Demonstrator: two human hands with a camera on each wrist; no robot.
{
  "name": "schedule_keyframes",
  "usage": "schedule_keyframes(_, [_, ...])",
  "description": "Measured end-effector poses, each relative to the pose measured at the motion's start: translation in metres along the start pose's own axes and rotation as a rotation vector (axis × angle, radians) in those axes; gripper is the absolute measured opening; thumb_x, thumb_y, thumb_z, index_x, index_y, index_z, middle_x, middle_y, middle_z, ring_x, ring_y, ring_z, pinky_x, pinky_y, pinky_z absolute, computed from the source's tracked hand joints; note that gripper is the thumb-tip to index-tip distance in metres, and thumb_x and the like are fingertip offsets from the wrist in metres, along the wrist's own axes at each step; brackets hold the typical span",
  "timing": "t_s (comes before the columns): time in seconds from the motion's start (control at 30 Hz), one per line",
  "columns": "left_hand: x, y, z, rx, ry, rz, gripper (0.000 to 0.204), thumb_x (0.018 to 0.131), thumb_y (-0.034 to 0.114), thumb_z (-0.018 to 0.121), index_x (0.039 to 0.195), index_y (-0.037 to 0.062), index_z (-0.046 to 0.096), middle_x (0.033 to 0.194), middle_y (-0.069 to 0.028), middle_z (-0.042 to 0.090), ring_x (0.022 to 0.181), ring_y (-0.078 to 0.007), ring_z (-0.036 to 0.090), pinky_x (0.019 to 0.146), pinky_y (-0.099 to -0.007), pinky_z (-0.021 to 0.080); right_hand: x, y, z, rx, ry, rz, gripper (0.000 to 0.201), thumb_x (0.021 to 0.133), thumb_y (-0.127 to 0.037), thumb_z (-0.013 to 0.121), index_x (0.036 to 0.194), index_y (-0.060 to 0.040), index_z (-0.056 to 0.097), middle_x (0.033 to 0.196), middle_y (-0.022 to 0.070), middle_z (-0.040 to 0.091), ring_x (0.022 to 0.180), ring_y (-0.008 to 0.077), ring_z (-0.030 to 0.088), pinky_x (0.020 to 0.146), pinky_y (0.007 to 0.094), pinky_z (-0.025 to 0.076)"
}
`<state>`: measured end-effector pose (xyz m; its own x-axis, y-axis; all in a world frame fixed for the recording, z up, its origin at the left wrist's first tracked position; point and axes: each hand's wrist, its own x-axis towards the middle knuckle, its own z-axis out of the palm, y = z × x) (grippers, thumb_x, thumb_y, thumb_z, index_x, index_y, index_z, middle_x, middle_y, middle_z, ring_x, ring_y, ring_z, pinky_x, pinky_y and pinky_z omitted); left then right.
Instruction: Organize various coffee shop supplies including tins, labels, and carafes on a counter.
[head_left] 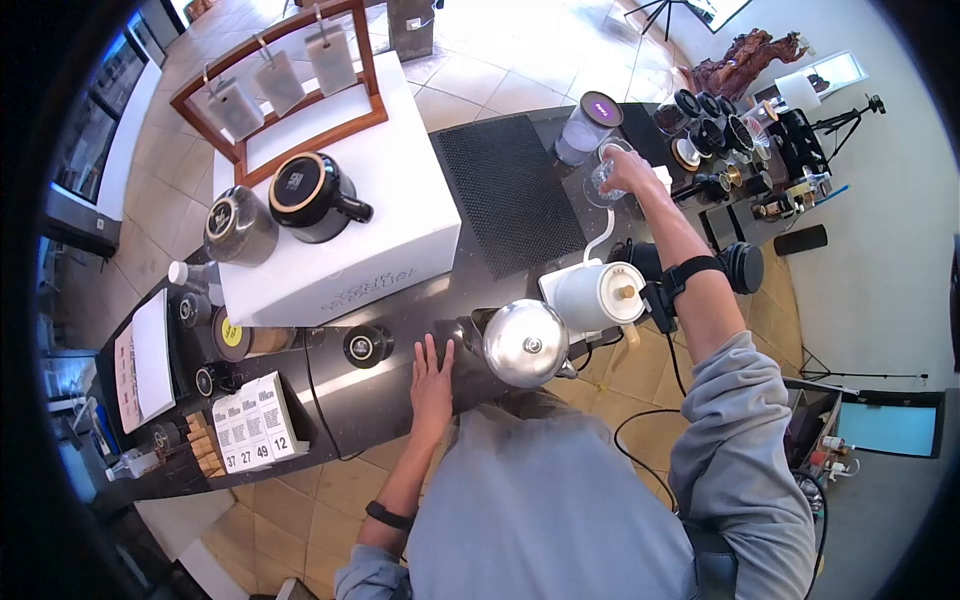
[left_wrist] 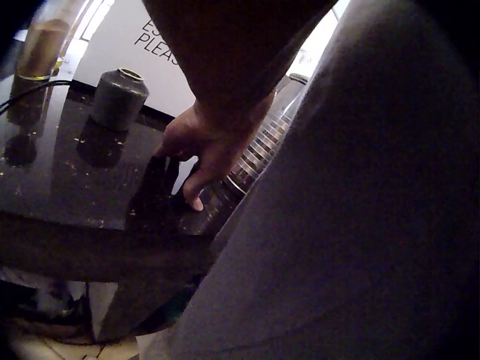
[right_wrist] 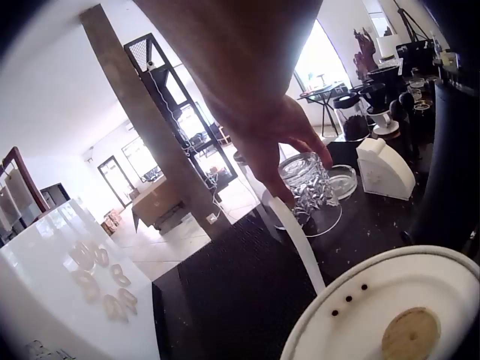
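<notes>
My right hand (head_left: 630, 172) reaches to the back right and grips a clear textured glass (right_wrist: 306, 178) by its upper part, fingers and thumb on opposite sides. Under it is a clear glass saucer (right_wrist: 328, 223). My left hand (head_left: 432, 388) rests on the dark counter (head_left: 400, 402), fingers spread and straight, holding nothing. It lies between a small black cup-like piece (head_left: 368, 346) and a pot with a domed steel lid (head_left: 527, 343). A white gooseneck kettle (head_left: 600, 297) stands below my right forearm, its spout pointing towards the glass.
A purple-lidded canister (head_left: 577, 140) stands beside the glass. A black mat (head_left: 512, 195) lies left of it. A white box (head_left: 350, 270) carries a black mug (head_left: 312, 200) and a wooden frame (head_left: 375, 75). A number flip stand (head_left: 255, 425) is at front left. Black cables hang by the counter.
</notes>
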<state>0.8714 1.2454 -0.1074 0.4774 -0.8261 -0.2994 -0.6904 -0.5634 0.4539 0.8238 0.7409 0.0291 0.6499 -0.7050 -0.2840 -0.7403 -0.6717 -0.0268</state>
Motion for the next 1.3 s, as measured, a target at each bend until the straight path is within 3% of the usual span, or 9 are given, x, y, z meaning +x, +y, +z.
schedule_keyframes(0.63, [0.005,0.007,0.007,0.093,0.026,-0.080,0.074,0.086,-0.005,0.047,0.152,0.0191,0.026,0.159,-0.0169,0.013,0.146,-0.0384,0.017,0.116,-0.0458,0.026,0.015,0.032,0.069,0.114,-0.056,0.016,0.073,0.063,-0.021,0.086,0.127,-0.0116,0.052,0.120,0.0159,0.063,0.116,0.0349,0.058,0.095,0.0455,0.046])
schedule_keyframes(0.83, [0.002,0.000,0.025,0.098,0.145,-0.110,0.070,0.086,0.003,0.051,0.150,0.0202,0.031,0.158,-0.0164,0.018,0.146,-0.0362,0.018,0.115,-0.0475,0.027,0.031,0.051,0.078,0.126,-0.176,-0.090,0.092,0.060,-0.026,0.090,0.137,-0.0093,0.043,0.127,0.0206,0.059,0.117,0.0360,0.057,0.097,0.0445,0.045])
schedule_keyframes(0.87, [0.002,0.002,0.024,0.108,0.130,-0.117,0.072,0.085,0.002,0.051,0.151,0.0201,0.028,0.158,-0.0172,0.016,0.146,-0.0369,0.017,0.115,-0.0468,0.028,0.030,0.051,0.068,0.121,-0.260,0.045,0.100,0.059,-0.026,0.091,0.141,-0.0063,0.037,0.129,0.0216,0.058,0.120,0.0364,0.056,0.099,0.0435,0.045])
schedule_keyframes(0.93, [-0.002,0.003,0.026,0.111,0.132,-0.153,0.075,0.085,0.001,0.051,0.152,0.0200,0.025,0.158,-0.0180,0.015,0.146,-0.0376,0.017,0.115,-0.0461,0.028,0.044,0.067,0.065,-0.001,-0.255,0.043,0.107,0.059,-0.021,0.091,0.146,-0.0086,0.031,0.122,0.0238,0.061,0.108,0.0355,0.063,0.088,0.0431,0.050])
schedule_keyframes(1.03, [-0.001,0.000,0.033,0.125,0.123,-0.135,0.073,0.087,0.007,0.052,0.153,0.0202,0.023,0.160,-0.0148,0.011,0.147,-0.0371,0.009,0.116,-0.0480,0.020,0.031,0.048,0.027,0.014,-0.214,0.098,0.072,0.065,-0.009,0.082,0.130,-0.0084,0.051,0.097,0.0220,0.068,0.085,0.0332,0.067,0.071,0.0433,0.051])
schedule_keyframes(1.13, [0.007,0.003,0.039,0.153,0.070,-0.146,0.073,0.088,0.006,0.051,0.153,0.0203,0.023,0.161,-0.0152,0.005,0.148,-0.0385,0.006,0.116,-0.0495,0.019,0.050,0.062,0.005,-0.081,0.026,-0.085,0.018,0.071,0.001,0.056,0.086,-0.0003,0.065,0.084,0.0224,0.067,0.079,0.0342,0.066,0.071,0.0409,0.050])
schedule_keyframes(1.17, [0.005,0.001,0.039,0.148,0.084,-0.158,0.073,0.088,0.006,0.051,0.153,0.0203,0.023,0.161,-0.0152,0.005,0.148,-0.0385,0.006,0.116,-0.0495,0.019,0.026,0.047,-0.020,-0.066,0.091,-0.213,0.017,0.072,0.000,0.054,0.085,-0.0001,0.065,0.079,0.0213,0.066,0.076,0.0361,0.065,0.071,0.0409,0.050])
schedule_keyframes(1.2, [0.004,0.000,0.038,0.120,0.103,-0.143,0.073,0.087,0.005,0.052,0.153,0.0190,0.024,0.160,-0.0163,0.009,0.147,-0.0378,0.010,0.117,-0.0486,0.020,0.043,0.065,-0.018,0.080,0.169,-0.139,0.012,0.075,-0.001,0.055,0.083,-0.0001,0.064,0.072,0.0195,0.064,0.070,0.0323,0.064,0.065,0.0402,0.049])
schedule_keyframes(1.3, [0.005,-0.004,0.039,0.025,0.146,-0.118,0.074,0.084,0.003,0.053,0.152,0.0162,0.027,0.160,-0.0174,0.012,0.147,-0.0376,0.011,0.118,-0.0470,0.018,-0.045,-0.017,-0.077,0.271,0.155,-0.115,0.012,0.094,-0.004,0.047,0.093,-0.0032,0.059,0.060,0.0025,0.052,0.051,0.0093,0.050,0.046,0.0253,0.036])
